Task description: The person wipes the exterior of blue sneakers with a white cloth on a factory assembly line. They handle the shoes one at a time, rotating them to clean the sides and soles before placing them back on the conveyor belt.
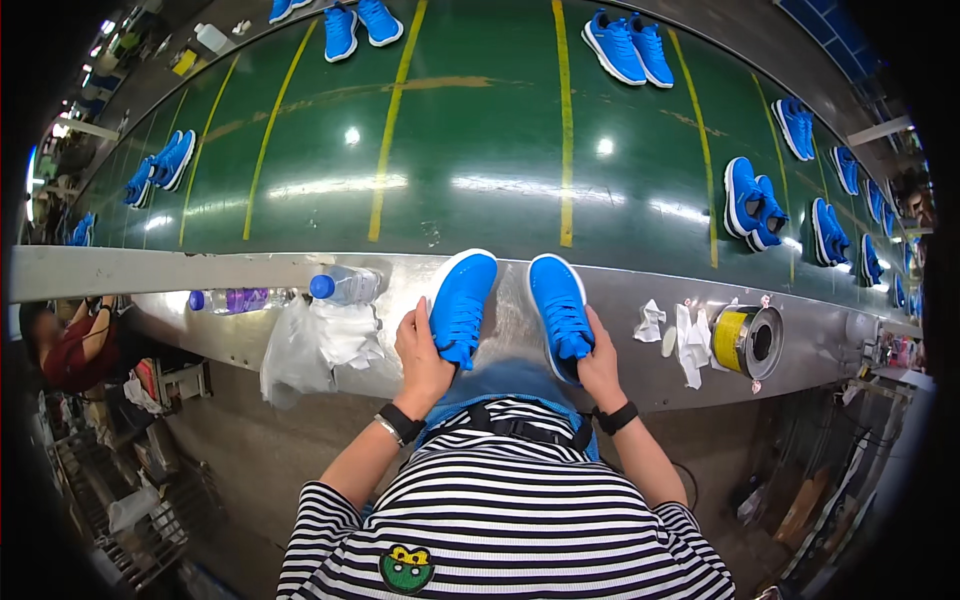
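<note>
Two blue sneakers with white soles are in my hands over the metal ledge [625, 375], their toes pointing away from me toward the belt. My left hand [421, 358] grips the left sneaker [466, 303] by its heel and outer side. On the other side, my right hand [600, 362] is closed round the heel of the right sneaker [560, 303]. A gap separates the two shoes. The palms and some fingers are hidden behind the shoes.
Beyond the ledge runs a green conveyor belt [480, 130] with yellow lines, carrying several blue sneaker pairs [755, 205]. On the ledge are bottles [350, 286], a plastic bag [297, 350], crumpled paper [690, 345] and a yellow-labelled tin [735, 340]. Another person [80, 350] sits far left.
</note>
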`<state>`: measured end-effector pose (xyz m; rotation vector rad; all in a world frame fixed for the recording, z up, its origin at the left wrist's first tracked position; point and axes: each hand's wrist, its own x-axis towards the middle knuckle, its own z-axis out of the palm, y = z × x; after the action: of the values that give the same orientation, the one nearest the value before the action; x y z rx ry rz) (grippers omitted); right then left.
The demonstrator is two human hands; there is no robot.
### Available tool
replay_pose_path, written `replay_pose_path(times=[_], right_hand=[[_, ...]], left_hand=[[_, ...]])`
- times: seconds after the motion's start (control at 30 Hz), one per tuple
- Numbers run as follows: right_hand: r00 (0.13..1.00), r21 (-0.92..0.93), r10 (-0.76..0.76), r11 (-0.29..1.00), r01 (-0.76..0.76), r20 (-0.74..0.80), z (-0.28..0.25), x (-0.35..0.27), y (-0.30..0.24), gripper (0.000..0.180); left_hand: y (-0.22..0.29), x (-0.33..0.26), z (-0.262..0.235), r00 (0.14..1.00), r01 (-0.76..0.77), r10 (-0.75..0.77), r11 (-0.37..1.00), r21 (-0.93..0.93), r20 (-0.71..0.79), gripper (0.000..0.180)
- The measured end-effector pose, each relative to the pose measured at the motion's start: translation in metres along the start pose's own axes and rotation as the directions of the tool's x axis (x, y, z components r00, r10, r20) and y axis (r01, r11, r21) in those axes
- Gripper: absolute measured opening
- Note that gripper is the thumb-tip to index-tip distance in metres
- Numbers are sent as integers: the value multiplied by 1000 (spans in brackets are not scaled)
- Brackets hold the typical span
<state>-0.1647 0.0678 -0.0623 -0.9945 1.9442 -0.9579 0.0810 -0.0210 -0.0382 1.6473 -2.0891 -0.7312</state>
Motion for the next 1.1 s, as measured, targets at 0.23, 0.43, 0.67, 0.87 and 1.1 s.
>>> replay_pose_path(times=[0.23,0.43,0.67,0.87,1.1], right_hand=[[967,-615,-238,750,245,95,12,-15,-54,73],[978,-238,-189,950,204,84,17,-20,-42,86],[920,158,34,982,-103,390,12,8,-2,82],[856,401,112,848,-347,504,-2,17,-6,72],[846,604,120,649,-463,520,-20,18,8,61]], left_hand=[[16,5,5,978,-82,61,992,99,198,91],[-17,18,-16,876,324,-52,801,-504,480,81],[-46,40,-3,602,613,72,596,-518,795,59],[-33,36,-5,650,659,88,430,-617,755,69],[-32,34,-20,661,671,62,396,-627,747,74]])
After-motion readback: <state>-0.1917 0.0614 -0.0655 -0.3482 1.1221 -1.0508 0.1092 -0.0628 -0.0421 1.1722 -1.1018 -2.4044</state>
